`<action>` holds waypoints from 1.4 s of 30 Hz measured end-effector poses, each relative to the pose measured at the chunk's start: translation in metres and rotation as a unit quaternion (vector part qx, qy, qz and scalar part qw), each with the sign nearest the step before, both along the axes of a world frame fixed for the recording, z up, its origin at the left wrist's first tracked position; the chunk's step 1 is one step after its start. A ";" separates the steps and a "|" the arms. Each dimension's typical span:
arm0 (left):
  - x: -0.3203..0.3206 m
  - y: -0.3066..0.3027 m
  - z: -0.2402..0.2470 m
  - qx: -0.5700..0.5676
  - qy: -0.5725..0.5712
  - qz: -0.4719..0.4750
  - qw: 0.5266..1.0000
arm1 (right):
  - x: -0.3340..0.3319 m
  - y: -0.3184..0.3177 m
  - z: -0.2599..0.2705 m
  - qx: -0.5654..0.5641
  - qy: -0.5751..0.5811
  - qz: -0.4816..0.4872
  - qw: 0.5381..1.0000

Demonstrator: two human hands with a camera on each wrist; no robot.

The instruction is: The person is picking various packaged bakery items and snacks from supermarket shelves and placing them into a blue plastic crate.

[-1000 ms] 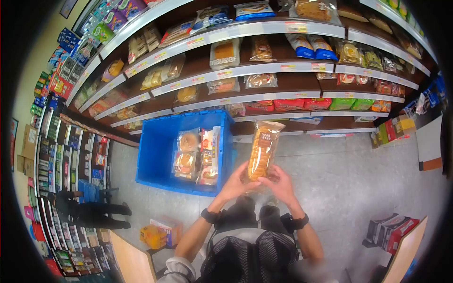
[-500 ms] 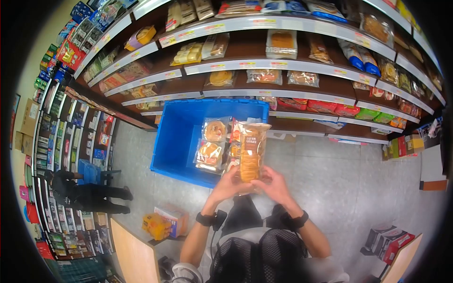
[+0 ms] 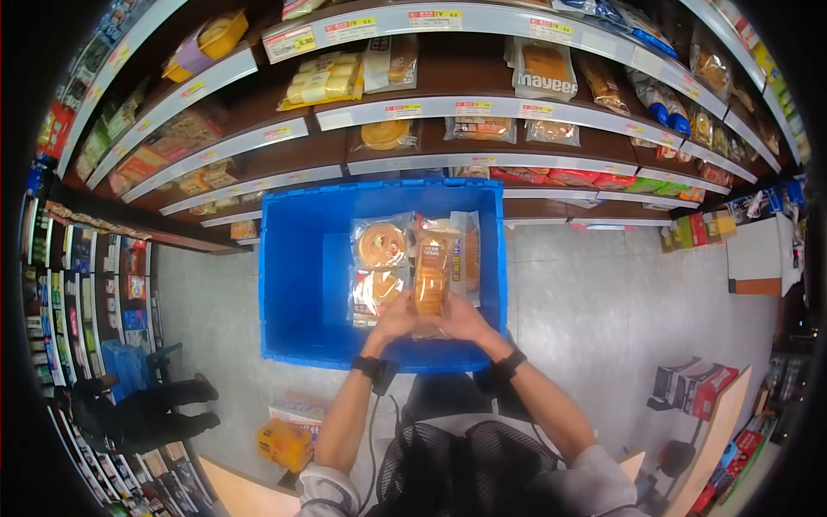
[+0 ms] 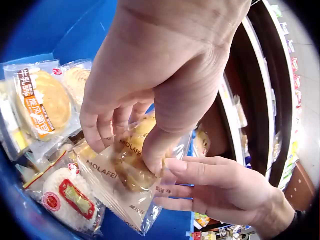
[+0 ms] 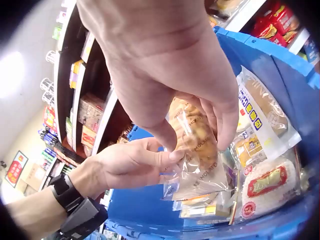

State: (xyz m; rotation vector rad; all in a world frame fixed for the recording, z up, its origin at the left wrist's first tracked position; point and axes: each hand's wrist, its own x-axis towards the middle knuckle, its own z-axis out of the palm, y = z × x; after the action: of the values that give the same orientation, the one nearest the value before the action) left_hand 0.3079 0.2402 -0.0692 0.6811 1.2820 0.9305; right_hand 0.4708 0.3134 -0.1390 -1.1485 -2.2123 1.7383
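A clear bag of stacked golden pastries (image 3: 431, 276) is held upright over the right side of a blue crate (image 3: 293, 284). My left hand (image 3: 401, 315) grips its lower end from the left and my right hand (image 3: 457, 315) from the right. In the left wrist view the left hand (image 4: 135, 145) pinches the bag (image 4: 125, 175) between thumb and fingers, with the right hand (image 4: 220, 190) beneath. In the right wrist view the right hand (image 5: 200, 125) pinches the bag (image 5: 197, 150) while the left hand (image 5: 130, 165) supports it. Round-bun packs (image 3: 379, 246) lie in the crate.
Shelves of packaged bread (image 3: 551, 73) run behind the crate. A person in black (image 3: 138, 409) stands at the lower left, by a display rack. A yellow carton (image 3: 284, 444) sits on the floor near my left arm. Red and black boxes (image 3: 693, 388) stand at the right.
The bag has come down and to the left, from in front of the shelves to over the crate's packs. Both hands kept their grip on its lower end.
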 end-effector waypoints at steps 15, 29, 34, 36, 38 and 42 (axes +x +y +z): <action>-0.003 0.055 -0.138 -0.132 -0.064 0.081 0.986 | -0.022 0.041 -0.036 -0.039 -0.198 0.001 0.979; 0.000 0.069 -0.149 -0.069 -0.001 0.046 0.997 | -0.018 0.043 -0.013 -0.082 -0.253 0.074 0.961; -0.001 0.069 -0.167 -0.043 0.114 0.019 0.992 | -0.018 0.040 -0.003 -0.055 -0.238 0.052 0.968; 0.001 0.071 -0.162 -0.047 0.175 -0.001 0.983 | -0.015 0.040 -0.001 -0.051 -0.235 0.052 0.969; 0.007 0.069 -0.157 -0.117 0.371 -0.053 0.920 | -0.010 0.039 0.000 -0.047 -0.230 0.049 0.971; 0.010 0.057 -0.132 -0.040 0.372 -0.059 0.925 | -0.008 0.032 0.000 -0.022 -0.197 0.022 0.980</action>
State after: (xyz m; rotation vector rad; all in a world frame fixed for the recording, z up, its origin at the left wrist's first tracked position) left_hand 0.3182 0.2975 -0.2012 1.0927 1.9061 0.5156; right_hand 0.4629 0.3455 -0.1387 -1.5878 -2.4355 1.7042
